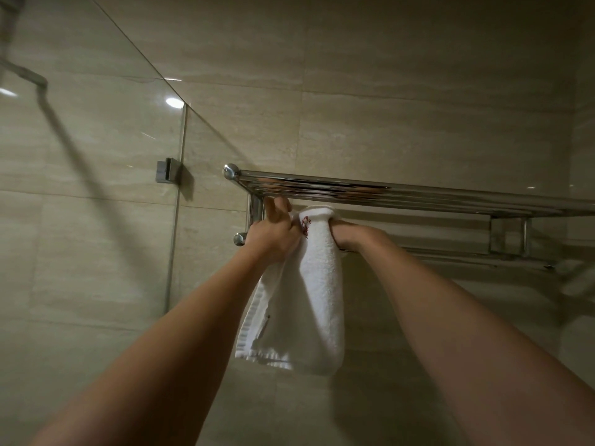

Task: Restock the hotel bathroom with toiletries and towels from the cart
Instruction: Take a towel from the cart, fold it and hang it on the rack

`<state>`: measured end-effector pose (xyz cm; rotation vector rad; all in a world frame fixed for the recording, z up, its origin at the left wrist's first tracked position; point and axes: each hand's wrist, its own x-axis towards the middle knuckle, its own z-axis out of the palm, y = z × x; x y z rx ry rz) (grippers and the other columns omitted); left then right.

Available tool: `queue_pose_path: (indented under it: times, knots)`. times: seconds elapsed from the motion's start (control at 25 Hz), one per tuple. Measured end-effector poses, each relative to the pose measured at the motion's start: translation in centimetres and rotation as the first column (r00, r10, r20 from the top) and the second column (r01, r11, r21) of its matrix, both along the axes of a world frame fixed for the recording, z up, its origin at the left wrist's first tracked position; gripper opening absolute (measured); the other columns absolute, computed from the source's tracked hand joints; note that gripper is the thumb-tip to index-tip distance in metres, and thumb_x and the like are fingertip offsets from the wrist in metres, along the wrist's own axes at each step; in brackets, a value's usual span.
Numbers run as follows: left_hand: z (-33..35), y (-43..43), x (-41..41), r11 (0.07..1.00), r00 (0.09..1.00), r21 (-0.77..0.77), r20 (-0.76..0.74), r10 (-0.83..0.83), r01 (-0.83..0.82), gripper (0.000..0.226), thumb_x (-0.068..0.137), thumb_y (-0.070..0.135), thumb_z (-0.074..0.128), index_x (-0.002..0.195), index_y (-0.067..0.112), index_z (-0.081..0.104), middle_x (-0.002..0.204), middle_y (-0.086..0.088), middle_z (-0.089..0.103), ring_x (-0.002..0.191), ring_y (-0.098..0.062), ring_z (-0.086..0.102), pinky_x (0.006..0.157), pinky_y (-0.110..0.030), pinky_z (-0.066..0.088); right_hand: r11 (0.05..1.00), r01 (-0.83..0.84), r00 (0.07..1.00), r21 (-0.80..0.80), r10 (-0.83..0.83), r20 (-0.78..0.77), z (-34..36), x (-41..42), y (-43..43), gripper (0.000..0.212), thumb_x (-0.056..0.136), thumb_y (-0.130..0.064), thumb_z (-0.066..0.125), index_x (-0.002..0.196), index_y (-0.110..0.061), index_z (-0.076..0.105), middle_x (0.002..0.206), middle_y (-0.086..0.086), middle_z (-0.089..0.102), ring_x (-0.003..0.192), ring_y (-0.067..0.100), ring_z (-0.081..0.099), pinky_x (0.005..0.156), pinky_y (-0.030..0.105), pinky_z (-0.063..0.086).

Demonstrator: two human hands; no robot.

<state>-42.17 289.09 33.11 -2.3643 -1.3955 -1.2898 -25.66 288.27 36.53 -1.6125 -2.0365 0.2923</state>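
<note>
A small white towel with a red embroidered mark near its top hangs folded under the chrome towel rack on the tiled wall. Both my arms reach up to it. My left hand grips the towel's upper left edge, with some fingers stretched up towards the rack's underside. My right hand holds the towel's top from the right, its fingers hidden behind the cloth. The towel's top sits by the lower rail of the rack; I cannot tell whether it is draped over it.
A glass shower screen stands at the left, fixed to the wall by a chrome clamp. Beige tiles cover the wall around the rack. A blurred white shape shows at the right edge below the rack.
</note>
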Motion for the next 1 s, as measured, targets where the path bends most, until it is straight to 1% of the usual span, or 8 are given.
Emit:
queue_pose_path:
  times: [0.28,0.4,0.44,0.52,0.64,0.76,0.84,1.0]
  knots:
    - [0.6,0.1,0.0,0.997,0.999,-0.072,0.035,0.005,-0.002,0.038,0.102,0.035,0.038,0.133,0.014,0.029,0.131,-0.012,0.041,0.105,-0.039,0.056,0.099,-0.051,0.044,0.966,0.244,0.969,-0.086,-0.24,0.052,0.5,-0.3,0.5,0.073,0.097,-0.066,0.034,0.153,-0.018,0.033,0.151,0.014,0.039,0.136,0.032,0.04,0.111,0.043,0.031]
    - [0.5,0.6,0.0,0.997,0.999,-0.071,0.041,0.019,-0.016,0.036,0.101,0.035,0.038,0.131,0.015,0.031,0.129,-0.01,0.04,0.1,-0.039,0.057,0.097,-0.051,0.046,0.998,0.056,0.997,-0.01,-0.056,-0.061,0.4,-0.2,1.0,0.036,0.099,-0.051,0.047,0.118,-0.024,0.06,0.126,0.005,0.06,0.114,0.025,0.055,0.106,0.042,0.041]
    - [0.5,0.7,0.0,0.998,0.999,-0.068,0.034,0.021,-0.018,0.037,0.101,0.036,0.036,0.131,0.015,0.031,0.129,-0.01,0.042,0.1,-0.039,0.058,0.096,-0.052,0.046,0.999,-0.014,0.998,0.051,0.017,-0.06,0.4,-0.1,0.8,0.019,0.101,-0.041,0.049,0.1,-0.027,0.062,0.11,0.001,0.064,0.101,0.021,0.057,0.099,0.04,0.045]
    - [0.5,0.8,0.0,0.998,1.0,-0.053,0.02,0.021,-0.02,0.037,0.102,0.039,0.034,0.13,0.015,0.032,0.128,-0.01,0.044,0.1,-0.039,0.059,0.095,-0.053,0.047,0.985,-0.075,0.995,0.153,0.085,-0.059,0.4,0.0,0.5,0.017,0.102,-0.028,0.053,0.086,-0.029,0.059,0.091,-0.003,0.06,0.085,0.016,0.056,0.086,0.035,0.047]
    - [0.5,0.8,0.0,0.998,0.999,-0.053,0.026,0.023,-0.022,0.036,0.101,0.04,0.035,0.131,0.02,0.032,0.127,-0.007,0.043,0.101,-0.039,0.059,0.097,-0.053,0.047,0.978,-0.094,0.993,0.185,0.107,-0.058,0.3,0.1,0.4,0.012,0.101,-0.02,0.054,0.092,-0.02,0.063,0.092,0.0,0.06,0.083,0.016,0.055,0.074,0.028,0.047]
    - [0.4,0.7,0.3,0.996,0.999,-0.069,0.015,0.049,-0.048,0.037,0.101,0.04,0.035,0.134,0.024,0.031,0.134,-0.009,0.04,0.105,-0.039,0.059,0.103,-0.052,0.043,0.993,-0.016,1.0,0.117,0.014,0.021,0.5,0.1,0.7,0.022,0.103,-0.018,0.05,0.115,-0.006,0.064,0.105,0.006,0.058,0.097,0.018,0.053,0.094,0.035,0.047]
    - [0.3,0.8,0.3,0.996,0.998,-0.061,0.015,0.058,-0.057,0.034,0.101,0.04,0.036,0.131,0.025,0.033,0.137,-0.009,0.039,0.105,-0.039,0.059,0.103,-0.052,0.042,0.998,0.001,0.997,0.057,-0.005,0.083,0.5,-0.2,0.4,0.022,0.106,-0.023,0.043,0.116,-0.011,0.059,0.112,0.005,0.054,0.103,0.019,0.05,0.102,0.038,0.043]
    - [0.5,0.8,0.3,0.995,0.997,-0.057,-0.008,0.078,-0.078,0.032,0.102,0.043,0.034,0.129,0.028,0.041,0.143,-0.009,0.037,0.111,-0.038,0.057,0.102,-0.05,0.042,1.0,-0.009,0.999,-0.005,0.009,0.036,0.3,-0.4,-0.4,0.02,0.107,-0.027,0.041,0.115,-0.015,0.055,0.104,0.002,0.054,0.096,0.017,0.053,0.086,0.03,0.044]
